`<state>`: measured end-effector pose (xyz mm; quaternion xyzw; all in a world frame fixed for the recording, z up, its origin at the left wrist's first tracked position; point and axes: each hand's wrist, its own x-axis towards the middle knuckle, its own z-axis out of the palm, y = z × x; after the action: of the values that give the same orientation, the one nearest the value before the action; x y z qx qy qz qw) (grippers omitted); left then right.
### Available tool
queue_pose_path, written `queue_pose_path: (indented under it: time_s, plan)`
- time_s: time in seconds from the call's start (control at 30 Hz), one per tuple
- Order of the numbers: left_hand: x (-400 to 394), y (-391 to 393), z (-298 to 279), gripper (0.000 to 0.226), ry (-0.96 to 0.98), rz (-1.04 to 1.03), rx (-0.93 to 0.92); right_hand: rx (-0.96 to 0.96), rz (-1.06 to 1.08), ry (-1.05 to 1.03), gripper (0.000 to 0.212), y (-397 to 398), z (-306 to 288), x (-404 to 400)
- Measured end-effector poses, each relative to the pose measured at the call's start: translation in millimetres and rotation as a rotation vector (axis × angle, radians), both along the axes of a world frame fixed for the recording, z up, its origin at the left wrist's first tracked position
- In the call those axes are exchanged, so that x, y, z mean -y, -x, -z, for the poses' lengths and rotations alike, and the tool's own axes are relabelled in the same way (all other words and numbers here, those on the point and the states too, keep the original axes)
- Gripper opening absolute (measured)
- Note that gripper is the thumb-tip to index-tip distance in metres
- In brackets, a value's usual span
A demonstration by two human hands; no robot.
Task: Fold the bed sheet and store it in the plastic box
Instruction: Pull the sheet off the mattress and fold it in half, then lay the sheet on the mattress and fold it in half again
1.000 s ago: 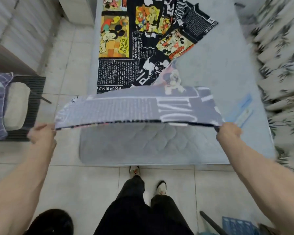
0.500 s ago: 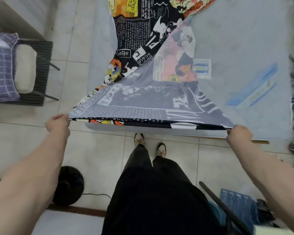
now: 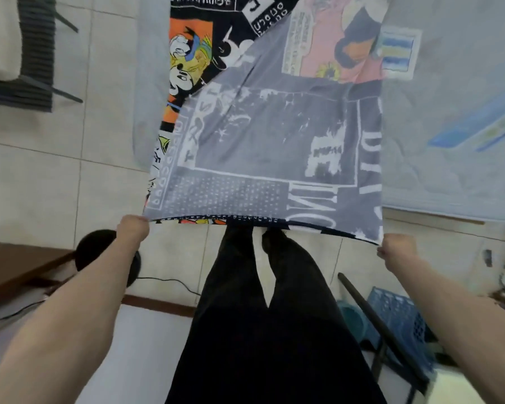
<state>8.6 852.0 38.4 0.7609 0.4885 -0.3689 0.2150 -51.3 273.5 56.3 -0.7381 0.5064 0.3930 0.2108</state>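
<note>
Head view: your left hand [image 3: 132, 228] and right hand [image 3: 395, 250] each pinch a near corner of the bed sheet [image 3: 274, 147], stretched off the mattress [image 3: 449, 83]. It looks light and limp; grip corners and keep the edge taut.

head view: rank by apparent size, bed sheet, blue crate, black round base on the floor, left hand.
1. bed sheet, by far the largest.
2. blue crate, partly hidden.
3. black round base, partly behind the forearm.
4. left hand.
Crate versus base is unsure, both being occluded.
</note>
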Motion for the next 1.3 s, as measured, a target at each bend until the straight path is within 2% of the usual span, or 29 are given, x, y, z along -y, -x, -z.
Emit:
queue_pose_path:
  time_s: [0.13, 0.2, 0.3, 0.37, 0.53, 0.7, 0.77, 0.87, 0.93, 1.07, 1.17, 1.3]
  plan:
    - [4.7, 8.9, -20.9, 0.037, 0.1, 0.166, -0.22, 0.128, 0.096, -0.211, 0.013, -50.3, -23.2, -93.9]
    - [-10.4, 11.7, -34.0, 0.034, 0.173, 0.053, -0.215, 0.106, 0.062, -0.313, 0.015, -76.7, -35.2, -148.0]
    - [-53.1, 14.1, -55.6, 0.016, 0.225, -0.093, -0.138, 0.12, -0.101, -0.418, 0.02, -116.0, -55.1, -233.2]
    - [-93.0, 12.1, -64.1, 0.012, 0.263, -0.092, -0.076, 0.135, -0.183, -0.454, 0.022, -137.8, -63.4, -290.5]
    - [-211.6, -3.3, -61.3, 0.019, 0.33, -0.041, -0.019, 0.114, -0.271, -0.532, 0.026, -188.7, -57.6, -434.1]
    - [-349.2, -55.5, -58.2, 0.029, 0.361, 0.065, -0.133, 0.052, -0.132, -0.543, 0.016, -230.4, -56.5, -548.3]
    - [-388.7, -96.4, -65.6, 0.025, 0.345, 0.125, -0.185, 0.053, -0.026, -0.485, 0.017, -240.2, -63.6, -576.0]
    - [-418.7, -185.3, -75.5, 0.033, 0.337, 0.375, -0.186, 0.067, 0.177, -0.452, 0.016, -252.7, -72.0, -606.6]
    - [-419.8, -254.6, -84.6, 0.032, 0.346, 0.513, -0.17, 0.055, 0.277, -0.438, 0.017, -266.3, -71.9, -619.7]
    - [-399.0, -398.1, -89.4, 0.015, 0.42, 0.609, -0.094, 0.055, 0.403, -0.426, 0.015, -309.9, -68.4, -641.3]
    - [-380.6, -503.3, -94.9, 0.016, 0.465, 0.609, 0.034, 0.029, 0.363, -0.41, 0.015, -362.6, -61.1, -656.9]
    - [-375.1, -622.3, -110.6, 0.024, 0.503, 0.502, 0.153, 0.001, 0.224, -0.409, 0.025, -485.2, -50.8, -657.1]
